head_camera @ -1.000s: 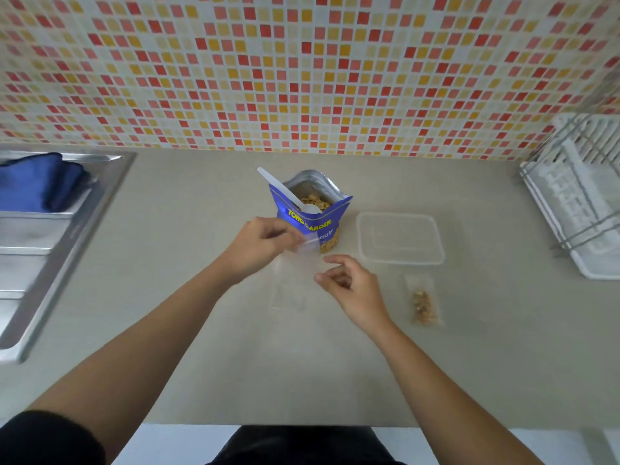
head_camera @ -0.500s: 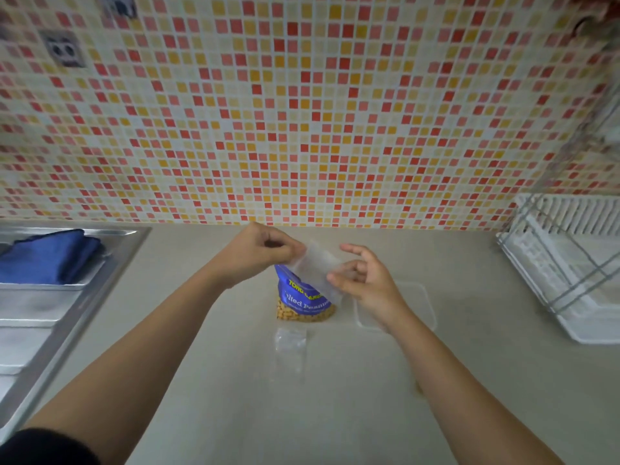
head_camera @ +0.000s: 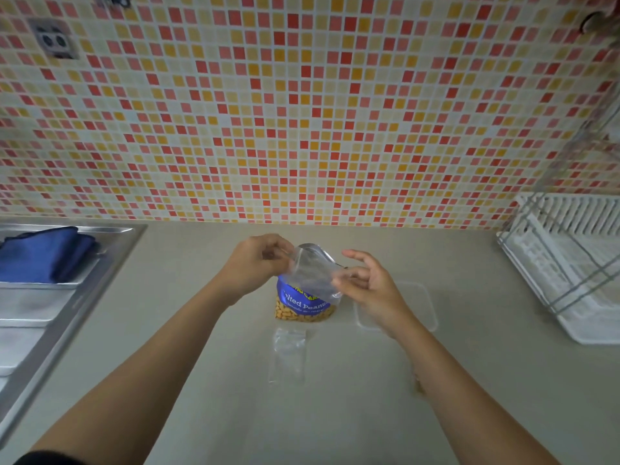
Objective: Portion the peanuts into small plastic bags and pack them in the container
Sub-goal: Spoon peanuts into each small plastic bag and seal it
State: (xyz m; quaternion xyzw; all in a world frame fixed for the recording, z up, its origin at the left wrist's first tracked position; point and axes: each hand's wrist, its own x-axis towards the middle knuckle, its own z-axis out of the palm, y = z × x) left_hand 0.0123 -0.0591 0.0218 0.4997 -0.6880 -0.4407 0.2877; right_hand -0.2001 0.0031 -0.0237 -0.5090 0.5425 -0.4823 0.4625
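A small clear plastic bag [head_camera: 310, 273] hangs in the air between my hands, in front of the blue salted-peanut pouch [head_camera: 303, 305] standing on the counter. My left hand [head_camera: 256, 266] pinches the bag's upper left edge. My right hand [head_camera: 367, 283] pinches its right edge with thumb and forefinger, the other fingers spread. The clear plastic container [head_camera: 421, 305] lies on the counter to the right of the pouch, partly behind my right hand. Another empty clear bag [head_camera: 289, 355] lies flat in front of the pouch. A filled peanut bag [head_camera: 417, 384] is mostly hidden behind my right forearm.
A steel sink [head_camera: 40, 317] with a folded blue cloth [head_camera: 43, 255] is at the left. A white dish rack [head_camera: 570, 266] stands at the right edge of the beige counter [head_camera: 335, 414]. The tiled wall [head_camera: 302, 112] rises behind.
Both hands lifted a clear bag off the counter and up in front of the pouch. My view tilted upward, so the counter items sit lower in the frame.
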